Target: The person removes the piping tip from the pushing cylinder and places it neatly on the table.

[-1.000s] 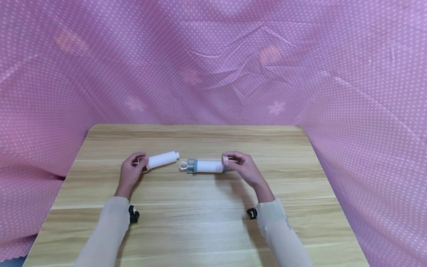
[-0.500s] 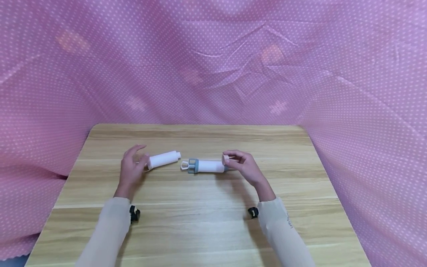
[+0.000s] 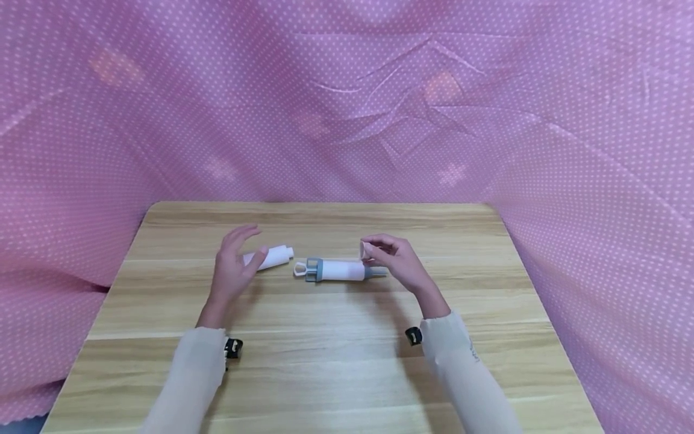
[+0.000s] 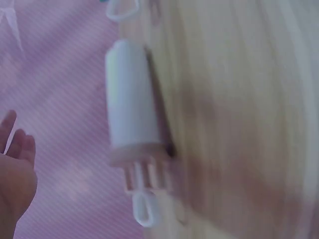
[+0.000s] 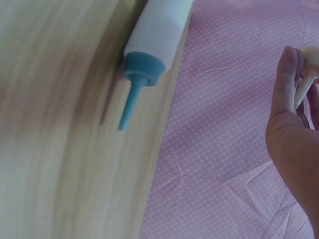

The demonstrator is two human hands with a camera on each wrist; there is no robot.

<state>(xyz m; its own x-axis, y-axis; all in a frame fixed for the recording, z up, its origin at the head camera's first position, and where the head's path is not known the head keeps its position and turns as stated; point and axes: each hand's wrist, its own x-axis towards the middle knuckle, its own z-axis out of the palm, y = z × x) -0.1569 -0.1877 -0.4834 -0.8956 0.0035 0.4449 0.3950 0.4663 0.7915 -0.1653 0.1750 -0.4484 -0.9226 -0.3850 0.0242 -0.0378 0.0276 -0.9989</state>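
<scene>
My right hand (image 3: 401, 262) pinches a beige syringe nozzle (image 3: 364, 251) between thumb and fingers, its wide end facing left; in the right wrist view its thin stem (image 5: 303, 93) runs between the fingers. Below that hand lies a white syringe (image 3: 343, 270) with teal ends, a teal nozzle tip (image 5: 130, 104) and a white loop handle at its left. Farther left, a second white syringe (image 3: 278, 257) with a beige collar and loop handle, clear in the left wrist view (image 4: 132, 99), lies without a nozzle. My left hand (image 3: 230, 274) hovers beside it, fingers spread, hiding its handle end.
Both syringes lie end to end on a wood-grain table (image 3: 325, 361). A pink dotted cloth (image 3: 347, 120) hangs around its back and sides. Each wrist bears a small black camera.
My left hand has let go of the beige-collared syringe's handle end, spread its fingers and moved right along the barrel. The right hand, still holding the nozzle, has risen slightly.
</scene>
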